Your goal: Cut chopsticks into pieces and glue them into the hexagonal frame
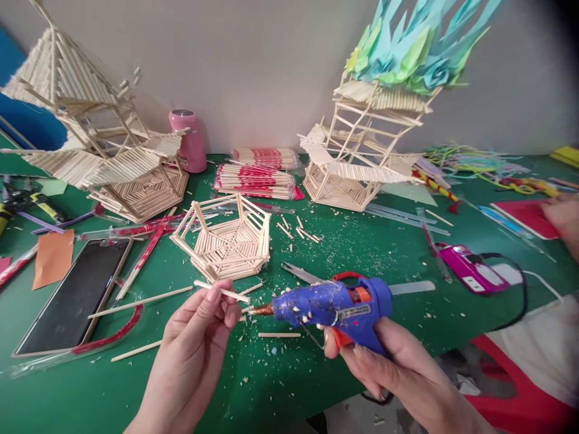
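Note:
Between the thumb and fingers of my left hand [196,343] is a short wooden stick [230,293], held nearly level. My right hand [389,361] grips the handle of a blue hot glue gun [325,304], with fingers at its orange trigger. A clear glue stick [414,287] sticks out of its back. The gun's nozzle lies close to the stick's right end; whether they touch I cannot tell. Just beyond my left hand stands an octagon-like base of sticks [230,244] with short posts and rails. Scissors [305,274] lie behind the gun, and a cut stick [279,335] below it.
Stick pavilions stand at back left [122,169] and back right [357,169], the latter topped with blue-green paper. Between them are packs of sticks [256,181] and a pink bottle [192,141]. A phone [75,295] lies left; a magenta device [473,268] and another person's hand [561,217] are right.

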Action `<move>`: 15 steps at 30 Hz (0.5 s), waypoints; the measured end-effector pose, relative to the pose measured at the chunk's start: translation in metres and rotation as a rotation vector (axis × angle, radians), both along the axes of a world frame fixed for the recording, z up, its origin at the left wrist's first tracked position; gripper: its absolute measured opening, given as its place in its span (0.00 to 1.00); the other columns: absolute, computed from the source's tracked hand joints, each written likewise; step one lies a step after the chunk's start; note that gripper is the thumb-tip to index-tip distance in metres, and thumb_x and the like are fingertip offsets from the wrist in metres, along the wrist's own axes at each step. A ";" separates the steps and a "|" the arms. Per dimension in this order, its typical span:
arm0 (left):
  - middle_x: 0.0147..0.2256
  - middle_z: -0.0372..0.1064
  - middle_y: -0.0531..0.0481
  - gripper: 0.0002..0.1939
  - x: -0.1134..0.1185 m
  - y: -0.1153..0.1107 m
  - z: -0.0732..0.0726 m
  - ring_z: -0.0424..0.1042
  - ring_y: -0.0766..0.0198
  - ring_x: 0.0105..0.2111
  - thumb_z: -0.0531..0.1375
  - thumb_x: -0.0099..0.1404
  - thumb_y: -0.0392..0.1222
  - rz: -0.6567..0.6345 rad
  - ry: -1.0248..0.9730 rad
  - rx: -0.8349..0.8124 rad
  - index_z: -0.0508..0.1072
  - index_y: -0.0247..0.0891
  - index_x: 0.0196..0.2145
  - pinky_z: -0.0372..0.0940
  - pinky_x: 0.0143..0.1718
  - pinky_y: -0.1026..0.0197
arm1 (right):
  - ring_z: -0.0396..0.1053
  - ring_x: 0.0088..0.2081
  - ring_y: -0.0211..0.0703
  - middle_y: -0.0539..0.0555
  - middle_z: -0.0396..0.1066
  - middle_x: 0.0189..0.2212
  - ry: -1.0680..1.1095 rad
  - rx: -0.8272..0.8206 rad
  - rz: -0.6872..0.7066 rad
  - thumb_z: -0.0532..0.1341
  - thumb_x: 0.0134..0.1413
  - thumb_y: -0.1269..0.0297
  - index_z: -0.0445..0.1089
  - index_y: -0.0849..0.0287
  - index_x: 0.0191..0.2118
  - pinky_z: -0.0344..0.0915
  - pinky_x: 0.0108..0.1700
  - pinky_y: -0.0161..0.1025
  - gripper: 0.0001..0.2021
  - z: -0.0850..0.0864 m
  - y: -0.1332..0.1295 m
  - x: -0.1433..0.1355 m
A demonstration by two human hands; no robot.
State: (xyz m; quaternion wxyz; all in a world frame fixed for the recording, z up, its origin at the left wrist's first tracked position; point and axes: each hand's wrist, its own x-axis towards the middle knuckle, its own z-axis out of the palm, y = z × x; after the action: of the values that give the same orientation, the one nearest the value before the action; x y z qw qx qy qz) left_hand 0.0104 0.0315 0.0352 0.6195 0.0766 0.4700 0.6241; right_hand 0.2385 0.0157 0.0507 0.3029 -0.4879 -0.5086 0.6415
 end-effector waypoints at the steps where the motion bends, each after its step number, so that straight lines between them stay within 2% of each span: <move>1: 0.20 0.65 0.51 0.16 0.000 0.000 0.000 0.63 0.72 0.22 0.72 0.43 0.42 0.009 0.014 0.000 0.78 0.29 0.28 0.65 0.24 0.73 | 0.51 0.19 0.32 0.44 0.56 0.16 0.042 0.014 -0.023 0.58 0.55 0.48 0.69 0.57 0.35 0.52 0.24 0.35 0.16 -0.002 0.001 0.001; 4: 0.21 0.67 0.50 0.18 0.001 0.001 -0.003 0.64 0.71 0.23 0.73 0.40 0.43 0.026 0.070 -0.016 0.79 0.29 0.28 0.65 0.24 0.72 | 0.52 0.18 0.32 0.46 0.62 0.18 0.126 0.057 -0.179 0.61 0.52 0.50 0.69 0.56 0.38 0.54 0.24 0.35 0.14 -0.005 0.008 0.006; 6: 0.22 0.69 0.49 0.19 0.002 0.000 -0.005 0.64 0.71 0.23 0.73 0.39 0.44 0.032 0.098 -0.038 0.79 0.29 0.28 0.65 0.25 0.72 | 0.55 0.20 0.32 0.48 0.66 0.22 0.081 0.094 -0.327 0.64 0.49 0.53 0.69 0.56 0.39 0.55 0.23 0.33 0.14 -0.008 0.017 0.015; 8: 0.22 0.69 0.49 0.19 0.002 -0.001 -0.007 0.64 0.72 0.23 0.73 0.39 0.45 0.014 0.110 -0.049 0.79 0.29 0.27 0.64 0.25 0.72 | 0.59 0.22 0.35 0.47 0.65 0.21 -0.058 0.136 -0.466 0.66 0.44 0.55 0.69 0.56 0.38 0.57 0.24 0.33 0.15 -0.013 0.031 0.032; 9: 0.22 0.69 0.49 0.18 0.003 -0.001 -0.008 0.64 0.72 0.22 0.73 0.40 0.46 0.000 0.114 -0.047 0.79 0.30 0.27 0.64 0.25 0.72 | 0.60 0.22 0.36 0.46 0.63 0.18 -0.154 0.136 -0.522 0.66 0.43 0.54 0.69 0.57 0.35 0.59 0.24 0.33 0.15 -0.017 0.038 0.042; 11: 0.21 0.69 0.50 0.18 0.004 -0.002 -0.009 0.63 0.72 0.22 0.72 0.41 0.46 -0.027 0.115 -0.031 0.79 0.30 0.27 0.63 0.24 0.73 | 0.63 0.23 0.39 0.49 0.66 0.20 -0.406 0.173 -0.642 0.63 0.41 0.52 0.68 0.57 0.31 0.61 0.25 0.35 0.14 -0.028 0.053 0.065; 12: 0.20 0.68 0.50 0.17 0.005 -0.002 -0.010 0.63 0.72 0.22 0.72 0.42 0.46 -0.035 0.113 -0.025 0.79 0.30 0.27 0.63 0.24 0.72 | 0.64 0.23 0.40 0.49 0.67 0.21 -0.579 0.189 -0.648 0.60 0.42 0.50 0.68 0.57 0.31 0.61 0.25 0.36 0.15 -0.033 0.060 0.077; 15: 0.19 0.67 0.51 0.16 0.009 -0.001 -0.011 0.63 0.72 0.22 0.72 0.41 0.45 -0.061 0.099 -0.012 0.79 0.30 0.26 0.62 0.25 0.71 | 0.68 0.28 0.46 0.53 0.71 0.25 -0.760 0.200 -0.645 0.60 0.40 0.52 0.71 0.58 0.32 0.63 0.29 0.39 0.16 -0.047 0.075 0.103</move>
State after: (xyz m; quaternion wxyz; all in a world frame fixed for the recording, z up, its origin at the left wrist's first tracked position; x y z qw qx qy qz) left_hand 0.0194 0.0305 0.0243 0.6145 0.1181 0.5014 0.5975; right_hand 0.3415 0.0906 0.0036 0.3245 -0.7877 -0.4652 0.2405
